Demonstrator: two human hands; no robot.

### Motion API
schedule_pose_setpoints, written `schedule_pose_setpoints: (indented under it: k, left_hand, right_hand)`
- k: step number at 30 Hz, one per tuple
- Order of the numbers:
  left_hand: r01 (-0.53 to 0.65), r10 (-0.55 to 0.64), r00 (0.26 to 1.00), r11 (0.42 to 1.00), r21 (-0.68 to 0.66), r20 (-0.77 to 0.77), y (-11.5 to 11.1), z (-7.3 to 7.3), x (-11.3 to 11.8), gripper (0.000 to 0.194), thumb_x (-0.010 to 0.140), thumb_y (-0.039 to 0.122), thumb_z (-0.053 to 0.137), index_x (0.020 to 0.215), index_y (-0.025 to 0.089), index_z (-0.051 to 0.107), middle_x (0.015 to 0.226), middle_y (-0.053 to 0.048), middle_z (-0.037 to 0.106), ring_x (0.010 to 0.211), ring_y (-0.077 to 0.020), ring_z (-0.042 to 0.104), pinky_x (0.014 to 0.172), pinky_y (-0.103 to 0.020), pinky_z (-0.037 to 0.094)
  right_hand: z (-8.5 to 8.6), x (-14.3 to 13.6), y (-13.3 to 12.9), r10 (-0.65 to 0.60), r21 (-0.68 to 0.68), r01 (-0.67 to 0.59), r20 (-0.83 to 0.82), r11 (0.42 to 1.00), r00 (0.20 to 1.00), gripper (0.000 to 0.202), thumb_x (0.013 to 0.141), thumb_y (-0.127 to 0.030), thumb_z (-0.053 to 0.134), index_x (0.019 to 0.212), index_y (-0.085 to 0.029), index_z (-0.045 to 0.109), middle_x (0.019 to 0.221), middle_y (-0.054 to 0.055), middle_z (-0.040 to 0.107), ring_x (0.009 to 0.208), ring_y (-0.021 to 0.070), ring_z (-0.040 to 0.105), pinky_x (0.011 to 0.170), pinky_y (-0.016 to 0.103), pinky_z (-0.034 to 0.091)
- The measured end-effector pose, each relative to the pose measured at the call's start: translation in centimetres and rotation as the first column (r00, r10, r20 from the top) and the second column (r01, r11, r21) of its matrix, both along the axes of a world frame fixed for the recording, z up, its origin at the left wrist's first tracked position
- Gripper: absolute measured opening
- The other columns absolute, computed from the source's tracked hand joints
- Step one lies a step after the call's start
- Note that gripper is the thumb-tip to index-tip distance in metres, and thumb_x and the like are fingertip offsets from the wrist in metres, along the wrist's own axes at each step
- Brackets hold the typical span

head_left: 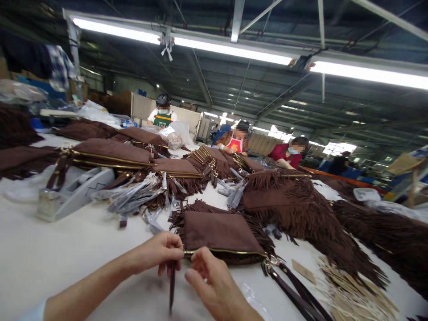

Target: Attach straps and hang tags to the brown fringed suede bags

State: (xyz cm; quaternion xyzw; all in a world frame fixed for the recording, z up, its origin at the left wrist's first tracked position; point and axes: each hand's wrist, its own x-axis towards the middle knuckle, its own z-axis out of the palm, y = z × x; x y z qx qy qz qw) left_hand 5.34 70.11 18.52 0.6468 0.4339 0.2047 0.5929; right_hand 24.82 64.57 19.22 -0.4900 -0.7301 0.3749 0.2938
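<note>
Brown pouch, left hand pinching dark strip, right hand half-curled

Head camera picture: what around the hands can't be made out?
All in the head view:
Upper end of the narrow dark brown strip: hidden inside the left hand.
Whether the right hand touches the brown fringed fabric bag: its curled fingers hide it.
Near ends of the dark brown leather straps: cut off by the bottom edge.
Any print on the tan card tags: too small.

White table: fringed bags, tape dispenser, tags.
</note>
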Motion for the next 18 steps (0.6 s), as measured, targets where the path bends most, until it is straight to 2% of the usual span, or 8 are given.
schedule_pose_setpoints:
  k: [2, 4, 7, 9, 11, 13, 15, 18]
  left_hand:
    - [-0.004, 0.012, 0.995, 0.997, -0.082, 0.095, -0.4, 0.0, 0.1, 0.030, 0.069, 0.043, 0.058, 0.082, 0.016, 0.055, 0.073, -0.004, 0.067, 0.057, -0.0144, 0.057, 0.051, -0.022, 0.042]
    - [0.010, -0.006, 0.992, 0.999, -0.031, 0.123, -0.9, -0.5, 0.2, 0.030, 0.071, 0.042, 0.059, 0.084, 0.015, 0.057, 0.073, -0.003, 0.065, 0.062, -0.0143, 0.059, 0.055, -0.021, 0.043]
    - [0.057, -0.062, 0.998, 0.976, 0.209, 0.018, -1.2, -1.2, -0.1, 0.028, 0.081, 0.045, 0.051, 0.089, 0.018, 0.056, 0.069, 0.001, 0.060, 0.059, -0.0131, 0.057, 0.053, -0.020, 0.041]
    - [0.092, -0.059, 0.994, 0.910, 0.404, -0.095, -1.0, -1.3, -0.9, 0.030, 0.088, 0.048, 0.043, 0.094, 0.021, 0.053, 0.065, 0.002, 0.057, 0.055, -0.0130, 0.054, 0.052, -0.020, 0.040]
    - [0.100, -0.001, 0.984, 0.831, 0.548, -0.178, -0.4, -1.1, -2.2, 0.030, 0.090, 0.048, 0.039, 0.098, 0.023, 0.052, 0.066, 0.003, 0.057, 0.057, -0.0138, 0.055, 0.055, -0.021, 0.042]
    - [0.057, 0.095, 0.973, 0.788, 0.613, -0.212, 0.5, -0.7, -4.0, 0.030, 0.089, 0.049, 0.039, 0.099, 0.024, 0.053, 0.066, 0.002, 0.057, 0.060, -0.0150, 0.056, 0.058, -0.021, 0.044]
    - [0.008, 0.182, 0.954, 0.777, 0.630, -0.237, 1.4, -0.5, -5.6, 0.032, 0.086, 0.051, 0.039, 0.095, 0.023, 0.054, 0.065, 0.002, 0.057, 0.058, -0.0156, 0.055, 0.058, -0.022, 0.045]
    - [0.026, 0.199, 0.935, 0.787, 0.616, -0.293, 2.5, -1.3, -6.6, 0.033, 0.082, 0.051, 0.041, 0.083, 0.022, 0.057, 0.062, 0.002, 0.058, 0.054, -0.0150, 0.054, 0.054, -0.021, 0.045]
  right_hand:
    - [-0.6, -2.0, -0.1, -0.067, -0.025, 0.067, -0.005, 0.997, 0.998, 0.031, 0.075, -0.028, 0.070, 0.096, -0.021, 0.048, 0.085, 0.001, 0.067, 0.076, 0.0198, 0.065, 0.063, 0.025, 0.046]
    - [-0.9, -3.4, 0.0, -0.100, 0.005, 0.100, 0.031, 0.995, 0.994, 0.037, 0.072, -0.024, 0.071, 0.098, -0.022, 0.045, 0.085, 0.002, 0.068, 0.075, 0.0212, 0.066, 0.060, 0.025, 0.045]
    - [-0.4, -4.2, 0.7, -0.061, 0.121, 0.032, 0.242, 0.992, 0.968, 0.033, 0.076, -0.014, 0.065, 0.102, -0.020, 0.046, 0.093, 0.007, 0.071, 0.086, 0.0261, 0.068, 0.064, 0.027, 0.045]
    - [0.6, -3.8, 1.5, -0.050, 0.166, -0.027, 0.444, 0.986, 0.894, 0.030, 0.080, -0.018, 0.065, 0.105, -0.021, 0.048, 0.095, 0.008, 0.073, 0.088, 0.0294, 0.069, 0.062, 0.027, 0.043]
    - [1.6, -2.1, 2.5, -0.093, 0.210, -0.036, 0.574, 0.977, 0.814, 0.024, 0.085, -0.026, 0.064, 0.105, -0.023, 0.051, 0.092, 0.006, 0.074, 0.084, 0.0302, 0.070, 0.060, 0.027, 0.040]
    - [2.4, 1.0, 3.3, -0.175, 0.247, 0.020, 0.623, 0.969, 0.762, 0.019, 0.090, -0.027, 0.060, 0.105, -0.023, 0.051, 0.087, 0.006, 0.074, 0.081, 0.0294, 0.070, 0.059, 0.028, 0.038]
    - [2.8, 5.1, 4.0, -0.276, 0.273, 0.126, 0.630, 0.954, 0.726, 0.015, 0.093, -0.022, 0.055, 0.107, -0.019, 0.051, 0.088, 0.010, 0.073, 0.083, 0.0285, 0.070, 0.062, 0.028, 0.038]
    - [2.4, 11.3, 4.6, -0.382, 0.286, 0.253, 0.655, 0.924, 0.652, 0.013, 0.094, -0.017, 0.051, 0.107, -0.014, 0.052, 0.092, 0.013, 0.071, 0.088, 0.0262, 0.067, 0.067, 0.029, 0.039]
